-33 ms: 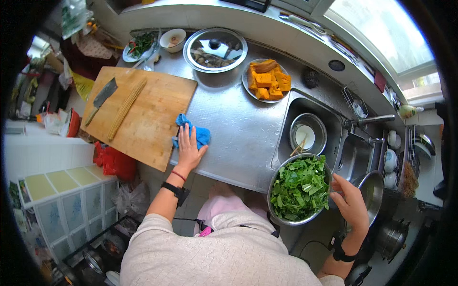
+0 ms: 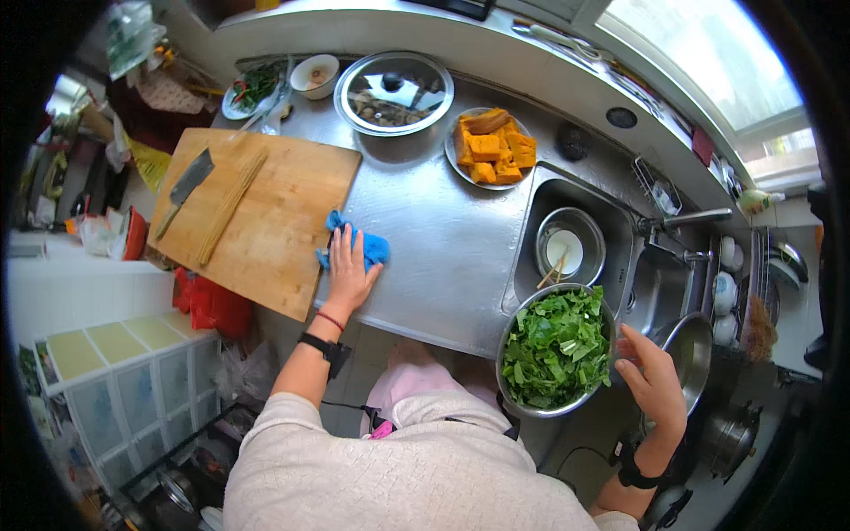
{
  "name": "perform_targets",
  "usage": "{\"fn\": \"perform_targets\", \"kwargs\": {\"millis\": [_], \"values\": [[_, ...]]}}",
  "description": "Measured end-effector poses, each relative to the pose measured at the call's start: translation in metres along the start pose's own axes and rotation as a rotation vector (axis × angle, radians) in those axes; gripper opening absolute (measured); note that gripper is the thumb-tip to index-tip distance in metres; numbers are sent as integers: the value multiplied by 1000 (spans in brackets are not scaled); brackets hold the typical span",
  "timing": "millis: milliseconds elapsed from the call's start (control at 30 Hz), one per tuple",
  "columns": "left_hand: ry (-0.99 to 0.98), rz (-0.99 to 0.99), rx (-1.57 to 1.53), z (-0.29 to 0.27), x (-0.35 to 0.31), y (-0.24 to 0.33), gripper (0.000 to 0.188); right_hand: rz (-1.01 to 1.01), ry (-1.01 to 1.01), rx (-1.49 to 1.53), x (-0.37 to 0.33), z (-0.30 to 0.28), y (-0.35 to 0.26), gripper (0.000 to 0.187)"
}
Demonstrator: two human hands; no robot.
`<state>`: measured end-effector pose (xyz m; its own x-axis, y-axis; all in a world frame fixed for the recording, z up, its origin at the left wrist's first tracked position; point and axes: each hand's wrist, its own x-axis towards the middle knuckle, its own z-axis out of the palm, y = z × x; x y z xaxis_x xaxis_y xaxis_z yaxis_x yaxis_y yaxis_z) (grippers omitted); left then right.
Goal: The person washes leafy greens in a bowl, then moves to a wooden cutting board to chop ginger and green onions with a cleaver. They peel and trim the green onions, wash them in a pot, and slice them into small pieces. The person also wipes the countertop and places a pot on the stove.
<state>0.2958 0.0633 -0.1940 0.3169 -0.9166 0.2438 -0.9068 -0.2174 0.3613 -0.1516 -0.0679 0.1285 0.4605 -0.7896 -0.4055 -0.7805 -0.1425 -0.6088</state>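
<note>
My left hand [image 2: 347, 281] lies flat with its fingers spread on a crumpled blue cloth [image 2: 375, 250]. Cloth and hand are on the steel counter, against the right edge of a wooden cutting board [image 2: 292, 190]. A cleaver [image 2: 192, 179] and a bundle of long tan sticks [image 2: 232, 205] lie on that board. At the counter's front edge by the sink is a metal bowl [image 2: 506, 382] full of chopped leafy greens [image 2: 556, 349]. Curled at the bowl's right rim, my right hand [image 2: 653, 372] grips it; part of its fingers is hidden.
A plate of orange pumpkin chunks [image 2: 496, 146] stands behind the sink [image 2: 549, 190]. Farther left are a glass-lidded pan [image 2: 394, 93], a small white bowl [image 2: 315, 76] and a plate of greens [image 2: 255, 87]. The sink holds a metal basin [image 2: 595, 237]; another metal pan [image 2: 689, 354] sits beside my right hand.
The view has shifted very slightly. Both hands, the cloth and the bowl keep their places.
</note>
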Motion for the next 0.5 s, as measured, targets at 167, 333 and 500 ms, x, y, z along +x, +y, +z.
{"fn": "perform_targets", "kwargs": {"millis": [167,333,500], "values": [[27,81,3,50,92,-30,60,31,75,43,-20,-10,3,52],[15,-37,-26,104,199,-10,50,74,109,58,-27,-7,10,50],[-45,55,-20,107,163,38,44,184,103,155,-38,1,29,50]]}}
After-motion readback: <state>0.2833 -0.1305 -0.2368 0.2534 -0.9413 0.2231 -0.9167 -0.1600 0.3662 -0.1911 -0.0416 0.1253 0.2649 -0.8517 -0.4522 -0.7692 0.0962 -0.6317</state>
